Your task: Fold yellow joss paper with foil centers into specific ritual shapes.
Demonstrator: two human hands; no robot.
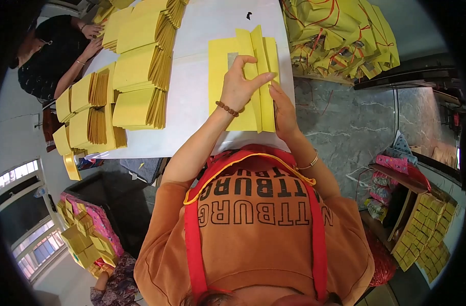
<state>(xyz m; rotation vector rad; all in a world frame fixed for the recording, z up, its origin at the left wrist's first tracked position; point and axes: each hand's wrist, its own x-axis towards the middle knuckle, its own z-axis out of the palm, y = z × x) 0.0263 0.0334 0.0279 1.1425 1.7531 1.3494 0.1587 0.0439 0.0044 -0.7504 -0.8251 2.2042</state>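
In front of me on the white table lies a folded yellow paper sheet (pixel 217 66) with a grey rectangle on it, its upright folds standing in the middle. My left hand (pixel 237 84), wearing a beaded bracelet, curls over these folds; its thumb reaches across them and its index finger bends above. My right hand (pixel 285 113) lies along the sheet's right edge, thumb and fingers close together on the paper near the left thumb. Part of the sheet is hidden under my hands.
Stacks of folded yellow paper (pixel 136 66) cover the table's left side. A person (pixel 52 56) handles more at the far left. Yellow paper bundles with red cords (pixel 340 35) lie at the far right. A small black scrap (pixel 248 16) is on the table (pixel 189 97).
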